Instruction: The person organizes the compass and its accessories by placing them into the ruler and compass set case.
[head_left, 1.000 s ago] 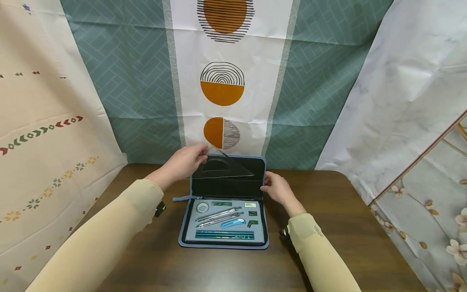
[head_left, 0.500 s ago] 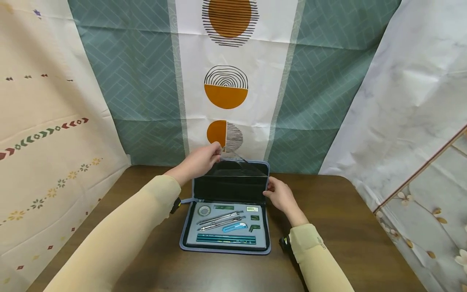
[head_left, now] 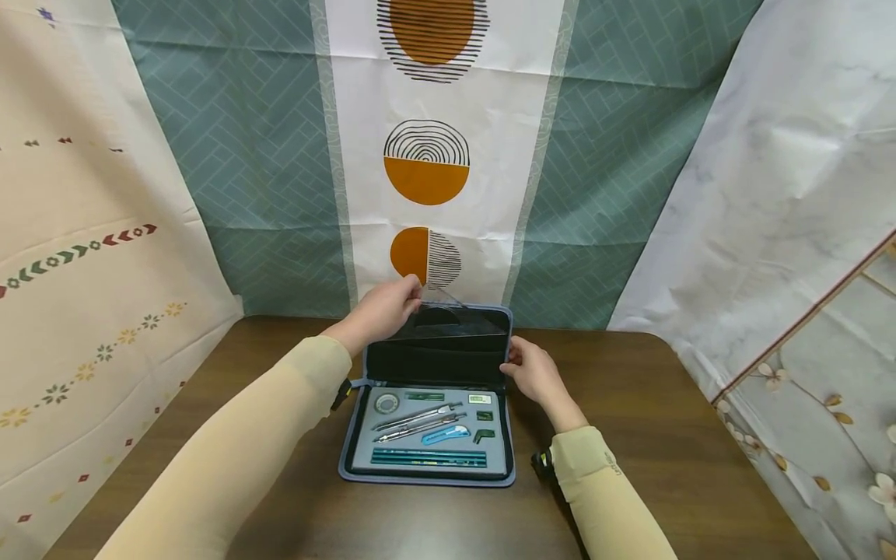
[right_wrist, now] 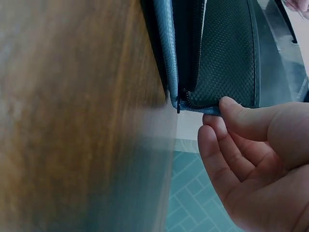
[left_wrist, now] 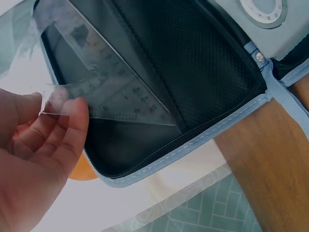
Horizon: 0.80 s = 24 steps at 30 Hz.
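Observation:
In the head view, my left hand [head_left: 383, 311] pinches a clear set square [head_left: 455, 323] near one corner. The set square lies in front of the upper lid, its long edge close to the top of the dark lid pocket [left_wrist: 178, 58]; whether it enters the pocket, I cannot tell. Printed scale marks show on it in the left wrist view. Thumb and fingers of my right hand [head_left: 537, 377] hold the raised lid's right edge, as the right wrist view shows on the blue-trimmed lid [right_wrist: 224, 72]. The zip case [head_left: 427, 481] stands open on the table.
A grey tray in the case holds two compasses [head_left: 420, 426], a blue utility knife [head_left: 446, 435], pencils [head_left: 428, 457], a round tape-like ring [head_left: 386, 403], an eraser [head_left: 479, 399] and small green pieces. The brown table [head_left: 630, 435] meets hanging cloths behind and at both sides.
My left hand has carried the set square rightward across the lid, and its long edge now runs nearly level along the pocket. My right hand keeps its hold on the lid's edge.

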### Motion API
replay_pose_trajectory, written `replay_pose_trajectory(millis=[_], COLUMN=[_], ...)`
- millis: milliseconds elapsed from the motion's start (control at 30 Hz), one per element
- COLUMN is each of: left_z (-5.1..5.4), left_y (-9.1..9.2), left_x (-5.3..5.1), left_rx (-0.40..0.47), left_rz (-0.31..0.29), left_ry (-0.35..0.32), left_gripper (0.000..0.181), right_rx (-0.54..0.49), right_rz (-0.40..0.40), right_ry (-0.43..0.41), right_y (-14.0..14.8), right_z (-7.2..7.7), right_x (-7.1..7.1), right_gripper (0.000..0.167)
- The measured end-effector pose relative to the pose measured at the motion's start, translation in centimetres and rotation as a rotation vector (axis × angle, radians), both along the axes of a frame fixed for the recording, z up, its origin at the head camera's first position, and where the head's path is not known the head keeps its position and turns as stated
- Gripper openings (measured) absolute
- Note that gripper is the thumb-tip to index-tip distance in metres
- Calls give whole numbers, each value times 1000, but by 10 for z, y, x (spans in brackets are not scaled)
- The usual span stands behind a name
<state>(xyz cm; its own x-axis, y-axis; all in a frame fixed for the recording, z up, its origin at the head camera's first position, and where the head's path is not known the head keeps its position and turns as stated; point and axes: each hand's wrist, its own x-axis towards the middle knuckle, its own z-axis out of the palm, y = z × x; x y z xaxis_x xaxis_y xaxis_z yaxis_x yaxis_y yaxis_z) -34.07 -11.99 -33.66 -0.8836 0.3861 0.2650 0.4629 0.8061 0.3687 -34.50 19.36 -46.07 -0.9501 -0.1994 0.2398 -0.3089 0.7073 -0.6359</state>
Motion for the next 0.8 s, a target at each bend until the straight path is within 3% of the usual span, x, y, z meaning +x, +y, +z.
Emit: replay_pose_trajectory(millis=[167,533,800], left_z=[-6,-15,-20], left_y=[2,7,12], left_x=[0,1,2], left_rx=[-28,-84,-91], left_rz=[23,14,26], left_ry=[2,49,19], left_gripper=[5,5,4], right_rx=[10,4,6], right_rz=[-1,-13,-20], right_ry=[-7,-8,-11], right_y=[0,-1,-1], right_z=[-2,0,0], right_x=[0,1,1], right_gripper=[16,15,16])
